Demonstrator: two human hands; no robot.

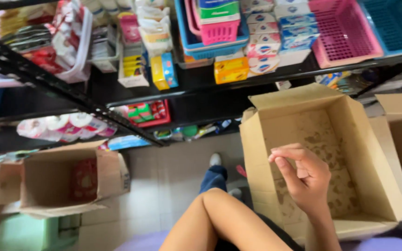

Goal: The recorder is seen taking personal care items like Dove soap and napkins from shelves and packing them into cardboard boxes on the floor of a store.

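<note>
Beside stocked shelves [201,79], right hand [305,179] hovers over stained open cardboard box [373,153].

Brown-stained tan cardboard box [322,139], pink basket [343,32], blue basket [396,23], black shelf [201,81]

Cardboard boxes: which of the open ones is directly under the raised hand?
The big stained box on the right, under the right hand. It looks empty, while the smaller box on the left holds a red package.
</note>
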